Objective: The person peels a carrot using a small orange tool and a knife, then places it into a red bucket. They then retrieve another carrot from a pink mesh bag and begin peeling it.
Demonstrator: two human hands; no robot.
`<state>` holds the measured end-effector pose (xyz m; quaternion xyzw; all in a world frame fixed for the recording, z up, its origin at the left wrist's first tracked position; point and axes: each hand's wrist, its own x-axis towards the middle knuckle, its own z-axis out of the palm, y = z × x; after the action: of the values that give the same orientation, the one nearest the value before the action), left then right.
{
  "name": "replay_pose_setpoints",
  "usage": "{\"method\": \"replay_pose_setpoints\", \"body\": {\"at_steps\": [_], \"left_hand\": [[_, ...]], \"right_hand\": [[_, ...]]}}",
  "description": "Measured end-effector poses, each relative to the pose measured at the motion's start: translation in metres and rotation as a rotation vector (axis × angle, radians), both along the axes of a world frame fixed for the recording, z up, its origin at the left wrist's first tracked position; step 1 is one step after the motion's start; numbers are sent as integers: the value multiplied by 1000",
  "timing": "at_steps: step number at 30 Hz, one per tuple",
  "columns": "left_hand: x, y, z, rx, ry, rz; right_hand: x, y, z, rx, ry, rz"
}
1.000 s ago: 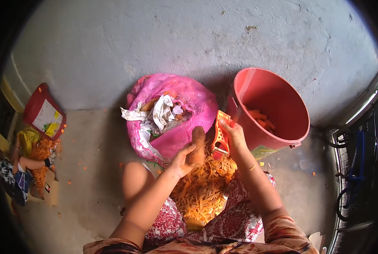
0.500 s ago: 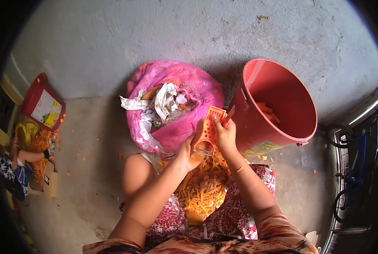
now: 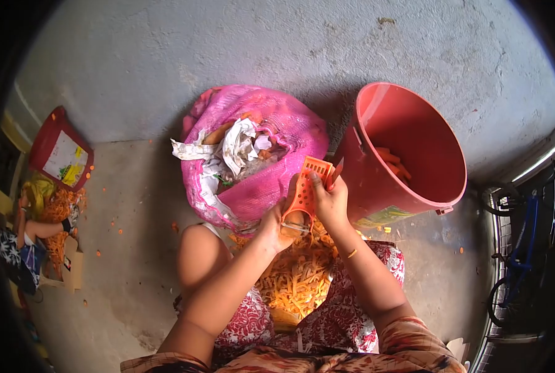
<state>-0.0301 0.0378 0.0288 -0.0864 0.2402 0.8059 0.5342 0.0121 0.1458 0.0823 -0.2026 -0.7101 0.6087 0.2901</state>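
Observation:
My left hand (image 3: 276, 229) is closed around a carrot (image 3: 295, 219), mostly hidden by the hand and the tool. An orange peeler (image 3: 303, 198) with a perforated body lies over the carrot, its blade end low and its slotted end up. My right hand (image 3: 331, 202) grips the peeler from the right, thumb on its body, and a thin red piece shows by the fingers. Below both hands, a heap of orange peelings (image 3: 296, 280) lies between my legs.
A pink mesh sack (image 3: 259, 193) with papers stands at the wall. Right of it, a tall red bucket (image 3: 377, 180) holds peeled carrots (image 3: 394, 165). At far left, another person (image 3: 29, 239) sits by peelings and a red bucket (image 3: 44, 144). A blue bicycle (image 3: 527, 239) is far right.
The hands and peeler stay nearly in place, with the peeler tilted slightly differently over the carrot. The view has shifted a little.

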Motion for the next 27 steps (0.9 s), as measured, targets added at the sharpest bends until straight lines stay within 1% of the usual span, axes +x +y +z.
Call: {"method": "replay_pose_setpoints", "body": {"at_steps": [3, 5, 8, 9, 10, 11, 12, 13, 14, 15, 16, 18, 19, 20, 22, 23, 24, 27], "left_hand": [[1, 1, 0, 7, 6, 26], [0, 1, -3, 19, 2, 9], [-2, -2, 5, 31, 84, -74], [-2, -6, 10, 20, 118, -143], [-1, -11, 14, 9, 151, -211], [-1, -13, 15, -1, 184, -280], [4, -11, 13, -68, 182, -229], [12, -8, 10, -135, 179, -179], [18, -7, 8, -203, 176, -128], [15, -19, 9, -95, 234, -297], [12, -20, 5, -65, 204, -301], [8, -19, -3, -4, 141, -308], [4, -17, 2, -47, 63, -296], [1, -17, -3, -52, 38, -279], [-2, -16, 2, -126, 15, -222], [-4, -15, 1, -92, 36, -222], [-6, -15, -2, -58, 57, -224], [-7, -14, -5, -22, 87, -222]], "right_hand": [[1, -1, 0, -24, 18, -4], [2, 0, 0, 66, -2, -5], [1, 7, -6, 182, 40, -44], [0, 13, -6, 219, 66, -63], [3, 20, 11, 99, -47, -126], [-6, 48, -14, 16, 124, -220], [-11, 72, -24, 108, 139, -361], [-9, 89, -19, 453, 82, -525], [-9, 107, -23, 397, 57, -617], [-8, 106, -15, 152, 170, -609], [-7, 104, -5, -95, 282, -593], [-7, 89, -5, 125, 271, -449], [-5, 72, 1, 118, 235, -326], [-1, 53, 2, -145, 249, -157], [2, 25, 7, 80, 108, -95], [8, 10, 15, -132, 96, -7], [8, 5, 7, -38, 57, -33], [11, -5, 2, 71, 38, -31]]}}
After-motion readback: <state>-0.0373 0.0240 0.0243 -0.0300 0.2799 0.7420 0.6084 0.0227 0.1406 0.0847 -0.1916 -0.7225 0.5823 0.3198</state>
